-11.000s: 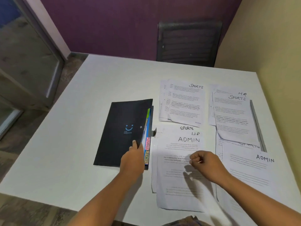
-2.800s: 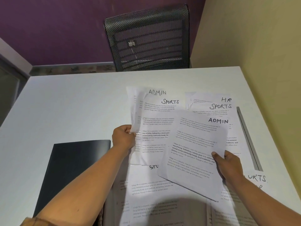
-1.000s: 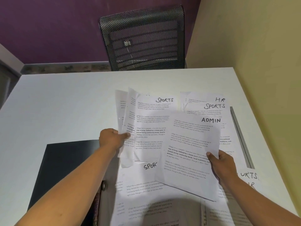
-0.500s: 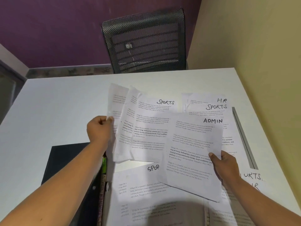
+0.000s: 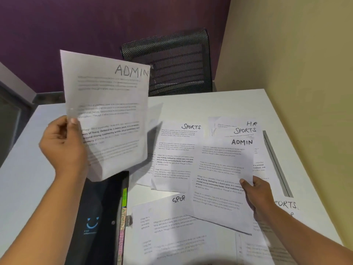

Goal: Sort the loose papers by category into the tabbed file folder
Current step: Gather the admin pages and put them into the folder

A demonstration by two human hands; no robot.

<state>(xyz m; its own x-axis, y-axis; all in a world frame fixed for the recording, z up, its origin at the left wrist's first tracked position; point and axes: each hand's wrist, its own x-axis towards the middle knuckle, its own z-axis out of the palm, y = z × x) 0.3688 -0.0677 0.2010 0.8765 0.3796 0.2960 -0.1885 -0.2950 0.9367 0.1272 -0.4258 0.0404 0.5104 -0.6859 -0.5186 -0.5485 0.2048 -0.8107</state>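
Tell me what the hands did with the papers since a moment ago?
The left hand let the fanned bundle drop back on the table, kept one ADMIN sheet, and lifted it up and left above the black folder. The right hand kept holding its own ADMIN page. The folder stayed put.

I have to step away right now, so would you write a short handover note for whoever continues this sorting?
Left hand: holds one raised ADMIN sheet above the black folder.
Right hand: holds a second ADMIN page over the table piles.
Folder lies closed at near left, coloured tabs showing.
Done: two ADMIN pages picked out.
Left: file them, then sort the SPORTS papers and the HR page.
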